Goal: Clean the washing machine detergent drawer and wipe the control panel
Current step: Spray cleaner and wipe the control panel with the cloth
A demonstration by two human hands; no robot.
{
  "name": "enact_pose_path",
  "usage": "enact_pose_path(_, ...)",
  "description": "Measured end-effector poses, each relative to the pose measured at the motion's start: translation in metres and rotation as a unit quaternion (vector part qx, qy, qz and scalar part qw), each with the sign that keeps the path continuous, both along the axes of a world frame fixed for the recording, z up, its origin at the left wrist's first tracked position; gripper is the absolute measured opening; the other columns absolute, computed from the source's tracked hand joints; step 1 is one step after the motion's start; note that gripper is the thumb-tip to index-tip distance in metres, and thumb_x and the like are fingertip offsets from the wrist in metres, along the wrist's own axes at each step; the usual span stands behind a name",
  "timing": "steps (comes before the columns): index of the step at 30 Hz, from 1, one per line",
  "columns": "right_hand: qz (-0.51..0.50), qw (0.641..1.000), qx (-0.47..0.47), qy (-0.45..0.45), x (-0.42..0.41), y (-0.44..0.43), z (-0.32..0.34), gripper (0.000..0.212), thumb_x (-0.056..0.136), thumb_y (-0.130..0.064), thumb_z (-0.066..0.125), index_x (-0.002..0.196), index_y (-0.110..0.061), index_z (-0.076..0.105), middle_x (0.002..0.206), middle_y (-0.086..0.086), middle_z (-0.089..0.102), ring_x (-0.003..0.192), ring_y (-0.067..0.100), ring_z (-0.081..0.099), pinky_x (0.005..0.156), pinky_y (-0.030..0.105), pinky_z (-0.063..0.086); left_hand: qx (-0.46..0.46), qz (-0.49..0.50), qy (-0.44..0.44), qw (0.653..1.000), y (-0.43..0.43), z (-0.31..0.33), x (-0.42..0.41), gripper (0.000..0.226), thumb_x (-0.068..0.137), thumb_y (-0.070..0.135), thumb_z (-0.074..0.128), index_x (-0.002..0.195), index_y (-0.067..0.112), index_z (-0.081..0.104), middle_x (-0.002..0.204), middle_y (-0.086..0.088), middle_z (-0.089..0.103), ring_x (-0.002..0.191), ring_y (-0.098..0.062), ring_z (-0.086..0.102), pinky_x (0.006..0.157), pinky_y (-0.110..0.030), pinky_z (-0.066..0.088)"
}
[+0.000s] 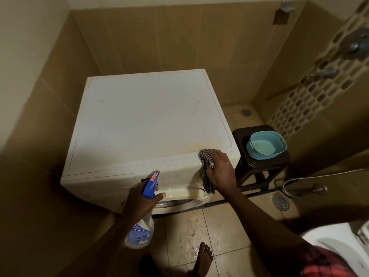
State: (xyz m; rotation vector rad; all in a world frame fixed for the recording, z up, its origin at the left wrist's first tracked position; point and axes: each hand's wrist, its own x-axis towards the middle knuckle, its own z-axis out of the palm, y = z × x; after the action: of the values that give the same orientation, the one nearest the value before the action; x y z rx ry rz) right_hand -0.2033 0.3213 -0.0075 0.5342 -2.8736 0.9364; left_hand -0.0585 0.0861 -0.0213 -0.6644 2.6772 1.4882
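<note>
The right hand [220, 169] is curled round a bunched black-and-white checked cloth [206, 158], its fingers folded over the fabric and pressing it against the front top corner of the white washing machine [149, 116]; a loose tail of the cloth hangs below the hand, down over the right end of the control panel [175, 179]. The panel's pale, yellow-stained face runs from under this hand towards the other one. The left hand [139, 198] grips a spray bottle [139, 230] by the neck, its fingers wrapped round just below the blue trigger head and its thumb stretched out to the side; the nozzle points up towards the panel, just in front of it, and the clear body with its blue label hangs below the hand. Beyond the left hand's outer side, the front strip of the machine shows the seam of the detergent drawer [99, 184], which sits closed and flush. Just beyond the right hand's outer side a dark stool [259, 166] stands against the machine and carries a light blue basin [267, 154] holding pale liquid. Below that hand, on the tiled floor [219, 226], lie a round metal drain [280, 200] and a hose. A bare foot [203, 256] stands on wet-looking tiles between the two forearms.
</note>
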Motion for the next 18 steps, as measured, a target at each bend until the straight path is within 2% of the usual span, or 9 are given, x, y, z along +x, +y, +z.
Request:
enact_pose_path(2, -0.007, 1.000, -0.006, 0.007, 0.000, 0.012, -0.003, 0.045, 0.082, -0.013, 0.063, 0.126, -0.016, 0.058, 0.126, 0.003, 0.059, 0.117, 0.020, 0.052, 0.093, 0.033, 0.046, 0.001, 0.003, 0.007, 1.000, 0.001, 0.001, 0.002, 0.033, 0.072, 0.016, 0.086, 0.095, 0.011, 0.063, 0.079, -0.008, 0.070, 0.068, -0.026, 0.070, 0.069, -0.039, 0.062)
enact_pose_path(5, -0.085, 0.996, -0.016, -0.019, -0.026, 0.029, 0.000, 0.041, 0.084, -0.011, 0.064, 0.124, -0.013, 0.058, 0.124, 0.005, 0.059, 0.117, 0.021, 0.052, 0.094, 0.029, 0.040, -0.007, -0.001, 0.005, 1.000, 0.004, 0.000, 0.005, 0.030, 0.075, 0.018, 0.085, 0.093, 0.010, 0.062, 0.073, -0.011, 0.070, 0.061, -0.027, 0.070, 0.066, -0.037, 0.062)
enact_pose_path(11, -0.144, 0.987, -0.061, -0.019, -0.032, 0.041, -0.008, 0.039, 0.082, -0.004, 0.059, 0.121, -0.009, 0.059, 0.122, 0.009, 0.060, 0.117, 0.027, 0.052, 0.100, 0.038, 0.042, 0.002, 0.019, -0.011, 1.000, 0.015, -0.005, 0.018, 0.031, 0.073, 0.018, 0.085, 0.090, 0.011, 0.061, 0.061, -0.001, 0.065, 0.052, -0.012, 0.067, 0.059, -0.029, 0.061)
enact_pose_path(15, -0.153, 0.986, -0.070, -0.017, -0.032, 0.049, -0.015, 0.040, 0.083, -0.003, 0.058, 0.123, -0.006, 0.058, 0.123, 0.012, 0.059, 0.117, 0.027, 0.052, 0.100, 0.035, 0.039, 0.023, 0.046, -0.020, 0.998, 0.021, -0.012, 0.030, 0.030, 0.074, 0.015, 0.085, 0.091, 0.010, 0.061, 0.066, -0.008, 0.066, 0.057, -0.027, 0.068, 0.064, -0.047, 0.062)
enact_pose_path(18, -0.168, 0.983, -0.064, -0.026, -0.049, 0.048, -0.012, 0.036, 0.082, -0.001, 0.059, 0.118, -0.005, 0.061, 0.118, 0.012, 0.062, 0.112, 0.027, 0.055, 0.098, 0.033, 0.041, 0.013, 0.050, -0.020, 0.998, 0.025, -0.020, 0.038, 0.032, 0.076, 0.016, 0.084, 0.096, 0.007, 0.061, 0.066, -0.002, 0.063, 0.059, -0.022, 0.064, 0.070, -0.049, 0.060)
